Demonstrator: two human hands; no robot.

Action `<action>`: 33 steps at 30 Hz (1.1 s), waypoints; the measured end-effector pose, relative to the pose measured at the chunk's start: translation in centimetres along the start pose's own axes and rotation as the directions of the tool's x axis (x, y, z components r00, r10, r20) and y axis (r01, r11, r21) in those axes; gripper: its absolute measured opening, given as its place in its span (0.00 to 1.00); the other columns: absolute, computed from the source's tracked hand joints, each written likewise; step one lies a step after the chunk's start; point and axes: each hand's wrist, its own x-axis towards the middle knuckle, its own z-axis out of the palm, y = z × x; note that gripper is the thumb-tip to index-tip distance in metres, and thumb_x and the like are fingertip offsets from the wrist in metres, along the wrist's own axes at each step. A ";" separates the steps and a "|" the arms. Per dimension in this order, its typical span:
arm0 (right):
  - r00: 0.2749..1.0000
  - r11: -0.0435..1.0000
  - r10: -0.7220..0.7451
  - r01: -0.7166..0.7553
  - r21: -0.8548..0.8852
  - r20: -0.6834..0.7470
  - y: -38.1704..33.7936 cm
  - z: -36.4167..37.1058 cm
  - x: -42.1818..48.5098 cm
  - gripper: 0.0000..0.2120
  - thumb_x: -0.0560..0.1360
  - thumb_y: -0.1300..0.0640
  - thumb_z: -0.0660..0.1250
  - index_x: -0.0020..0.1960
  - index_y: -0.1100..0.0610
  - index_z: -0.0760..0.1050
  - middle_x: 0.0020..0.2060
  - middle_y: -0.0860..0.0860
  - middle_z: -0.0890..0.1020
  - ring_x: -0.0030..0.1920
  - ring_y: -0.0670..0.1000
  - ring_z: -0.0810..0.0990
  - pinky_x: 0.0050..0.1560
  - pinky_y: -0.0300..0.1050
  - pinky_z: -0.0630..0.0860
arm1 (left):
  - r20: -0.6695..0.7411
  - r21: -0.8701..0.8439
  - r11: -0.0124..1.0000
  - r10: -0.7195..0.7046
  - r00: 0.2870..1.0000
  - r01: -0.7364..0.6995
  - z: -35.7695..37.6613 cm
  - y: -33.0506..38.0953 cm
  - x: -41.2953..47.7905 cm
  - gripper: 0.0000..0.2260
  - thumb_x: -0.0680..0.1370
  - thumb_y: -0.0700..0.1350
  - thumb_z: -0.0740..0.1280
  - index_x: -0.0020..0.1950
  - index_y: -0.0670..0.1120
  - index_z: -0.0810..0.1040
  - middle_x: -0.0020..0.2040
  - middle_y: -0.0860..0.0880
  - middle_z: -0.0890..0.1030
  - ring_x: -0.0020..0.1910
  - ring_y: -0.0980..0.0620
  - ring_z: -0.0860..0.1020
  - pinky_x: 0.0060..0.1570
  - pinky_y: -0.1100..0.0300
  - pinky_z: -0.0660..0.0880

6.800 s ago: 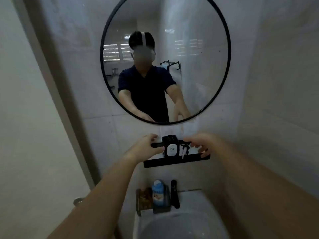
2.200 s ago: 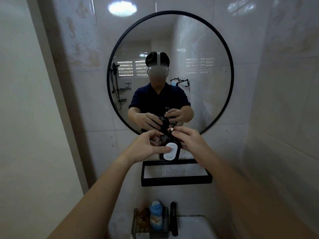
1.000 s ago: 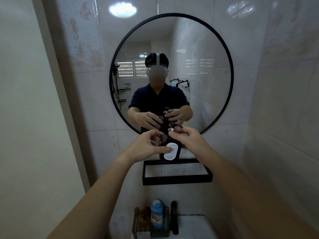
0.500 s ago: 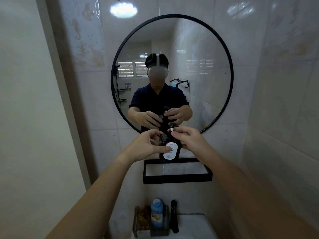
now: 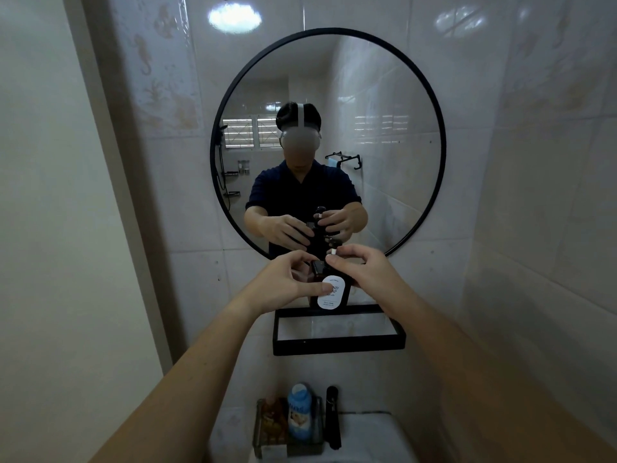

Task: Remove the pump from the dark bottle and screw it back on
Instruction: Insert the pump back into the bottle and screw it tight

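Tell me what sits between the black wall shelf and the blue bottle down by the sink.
Nothing: in the head view only bare tiled wall separates the black shelf from the blue bottle.

walls: pale glossy tile (image 5: pixel 534 162) | round black-framed mirror (image 5: pixel 384 95) | black shelf (image 5: pixel 339 345) below | white sink (image 5: pixel 367 436)

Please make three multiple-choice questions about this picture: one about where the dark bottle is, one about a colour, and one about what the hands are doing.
1. Where is the dark bottle?
A. In the sink
B. Held above the black shelf
C. In the rack below

2. What colour is the bottle's label?
A. White
B. Red
C. Green

3. What does the right hand do?
A. Hangs free
B. Touches the mirror
C. Grips the pump

Answers: 1 B, the left hand holds its body over the shelf; 2 A, the oval label is white; 3 C, its fingers close on the pump top.
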 end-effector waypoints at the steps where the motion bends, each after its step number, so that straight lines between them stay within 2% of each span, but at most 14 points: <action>1: 0.999 1.000 0.012 -0.013 0.022 0.032 0.0 -0.1 -0.1 0.14 0.79 0.49 0.75 0.63 0.51 0.86 0.56 0.49 0.89 0.60 0.50 0.87 0.63 0.50 0.83 | 0.002 -0.006 1.000 0.001 1.000 -0.001 0.1 -0.1 0.1 0.33 0.72 0.59 0.83 0.74 0.54 0.78 0.57 0.45 0.87 0.57 0.46 0.86 0.62 0.50 0.82; 4: 0.997 0.998 0.034 -0.036 0.044 0.065 -0.1 -0.6 -0.2 0.13 0.81 0.52 0.72 0.65 0.51 0.86 0.58 0.48 0.89 0.61 0.49 0.86 0.66 0.53 0.82 | 0.012 -0.026 1.000 0.009 1.000 -0.008 0.1 -0.1 0.2 0.32 0.72 0.58 0.83 0.72 0.54 0.79 0.56 0.44 0.88 0.56 0.44 0.86 0.62 0.50 0.83; 8: 1.000 1.000 -0.003 0.003 -0.024 -0.022 0.4 -0.5 0.1 0.10 0.75 0.49 0.79 0.55 0.49 0.86 0.52 0.48 0.89 0.56 0.52 0.88 0.64 0.56 0.84 | 0.021 -0.023 1.000 0.008 1.000 -0.007 0.3 0.1 0.1 0.32 0.72 0.57 0.83 0.74 0.53 0.78 0.45 0.53 0.82 0.45 0.53 0.82 0.50 0.59 0.77; 9: 1.000 0.999 -0.011 0.010 -0.032 -0.029 0.4 -0.5 0.2 0.11 0.74 0.47 0.80 0.55 0.49 0.86 0.52 0.47 0.89 0.56 0.51 0.88 0.65 0.56 0.83 | 0.019 -0.024 1.000 0.008 1.000 -0.008 0.4 0.1 0.2 0.32 0.72 0.57 0.83 0.73 0.53 0.79 0.46 0.51 0.83 0.46 0.52 0.83 0.50 0.59 0.78; 11: 1.000 1.000 -0.002 0.002 -0.007 0.002 0.4 -0.4 0.2 0.14 0.76 0.45 0.77 0.59 0.48 0.87 0.54 0.46 0.89 0.58 0.49 0.88 0.67 0.55 0.82 | 0.008 -0.017 1.000 0.013 1.000 -0.012 0.4 0.0 0.3 0.31 0.72 0.57 0.83 0.72 0.54 0.79 0.54 0.43 0.86 0.54 0.44 0.85 0.56 0.54 0.82; 14: 0.997 0.998 0.030 -0.034 0.059 0.070 0.3 -0.6 0.0 0.14 0.81 0.51 0.72 0.65 0.50 0.86 0.57 0.48 0.89 0.62 0.49 0.87 0.68 0.54 0.81 | 0.007 -0.015 1.000 0.019 1.000 -0.019 0.2 -0.3 0.4 0.32 0.71 0.59 0.84 0.71 0.54 0.79 0.58 0.41 0.87 0.57 0.42 0.86 0.61 0.50 0.82; 17: 1.000 1.000 -0.001 0.000 0.030 0.029 0.2 -0.6 0.0 0.07 0.79 0.53 0.76 0.57 0.52 0.86 0.53 0.48 0.88 0.59 0.52 0.88 0.64 0.52 0.84 | 0.007 -0.015 1.000 0.013 1.000 -0.013 0.1 -0.4 0.4 0.30 0.71 0.59 0.84 0.70 0.55 0.79 0.56 0.44 0.86 0.57 0.43 0.86 0.56 0.56 0.81; 20: 0.999 1.000 -0.028 0.028 -0.002 -0.019 0.0 -0.3 -0.1 0.06 0.76 0.52 0.79 0.51 0.51 0.85 0.47 0.45 0.88 0.51 0.48 0.88 0.59 0.48 0.84 | 0.004 -0.018 1.000 0.009 1.000 -0.009 0.3 -0.3 0.4 0.31 0.72 0.58 0.84 0.72 0.52 0.79 0.49 0.48 0.84 0.49 0.47 0.84 0.52 0.59 0.78; 22: 1.000 1.000 -0.017 0.016 0.022 0.018 0.1 -0.3 0.0 0.08 0.78 0.52 0.76 0.57 0.51 0.87 0.50 0.46 0.90 0.53 0.45 0.88 0.59 0.44 0.83 | 0.003 -0.030 0.999 0.012 1.000 -0.012 0.3 -0.2 0.4 0.30 0.73 0.56 0.83 0.72 0.51 0.80 0.45 0.46 0.84 0.44 0.46 0.83 0.51 0.57 0.80; 24: 0.997 0.998 0.016 -0.020 0.061 0.073 0.0 -0.5 -0.1 0.12 0.81 0.54 0.73 0.64 0.51 0.86 0.56 0.47 0.90 0.58 0.45 0.88 0.60 0.43 0.83 | 0.009 -0.041 0.999 0.012 1.000 -0.012 0.2 -0.2 0.5 0.29 0.73 0.56 0.83 0.71 0.52 0.80 0.47 0.43 0.85 0.45 0.44 0.84 0.53 0.54 0.81; 26: 0.996 0.998 0.020 -0.025 0.055 0.083 0.1 -0.6 0.0 0.14 0.81 0.56 0.72 0.66 0.55 0.85 0.57 0.50 0.89 0.60 0.50 0.88 0.60 0.45 0.84 | 0.014 -0.050 0.999 0.012 1.000 -0.012 0.1 -0.3 0.4 0.30 0.73 0.56 0.84 0.71 0.51 0.80 0.43 0.49 0.83 0.41 0.52 0.81 0.49 0.57 0.78; 28: 0.999 1.000 0.001 -0.001 -0.002 0.037 0.1 -0.5 -0.1 0.11 0.79 0.54 0.76 0.61 0.55 0.85 0.55 0.51 0.89 0.57 0.52 0.88 0.58 0.45 0.84 | 0.014 -0.036 0.999 0.012 1.000 -0.012 0.1 -0.3 0.3 0.31 0.72 0.56 0.84 0.72 0.52 0.79 0.43 0.52 0.82 0.43 0.55 0.81 0.49 0.60 0.76; 30: 1.000 0.997 -0.025 0.024 -0.071 -0.019 -0.2 -0.4 -0.3 0.13 0.76 0.50 0.78 0.58 0.54 0.84 0.53 0.49 0.88 0.53 0.49 0.87 0.57 0.43 0.83 | 0.012 -0.028 1.000 0.012 1.000 -0.011 0.2 -0.2 0.2 0.31 0.72 0.57 0.83 0.73 0.52 0.79 0.46 0.52 0.83 0.46 0.53 0.82 0.51 0.60 0.77; 33: 1.000 0.999 -0.023 0.024 -0.034 0.018 0.0 -0.4 -0.1 0.13 0.79 0.50 0.76 0.61 0.53 0.86 0.54 0.48 0.89 0.56 0.47 0.88 0.62 0.45 0.83 | 0.005 -0.019 1.000 0.019 1.000 -0.019 0.3 -0.1 0.2 0.31 0.72 0.57 0.83 0.73 0.53 0.79 0.54 0.48 0.86 0.53 0.48 0.85 0.55 0.56 0.80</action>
